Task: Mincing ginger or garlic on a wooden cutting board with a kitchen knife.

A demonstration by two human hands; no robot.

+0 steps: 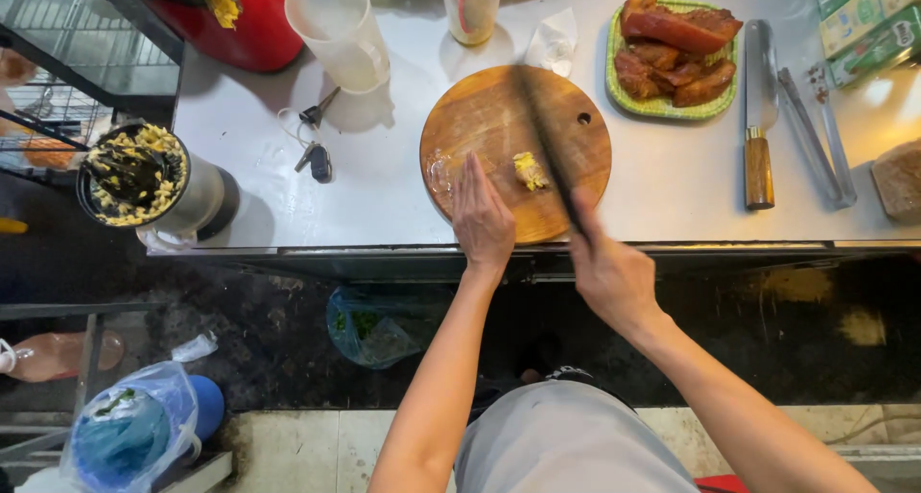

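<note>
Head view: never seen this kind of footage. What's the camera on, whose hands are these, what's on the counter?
One picture, from a camera worn on a person's head, looking straight down. No machine: both hands are that person's own. The left hand lies flat on the round wooden cutting board, beside a small yellowish piece of food. The right hand grips a long dark knife, blurred by motion. On the steel counter: a green plate of browned meat, a wooden-handled cleaver, metal tongs, keys.
</note>
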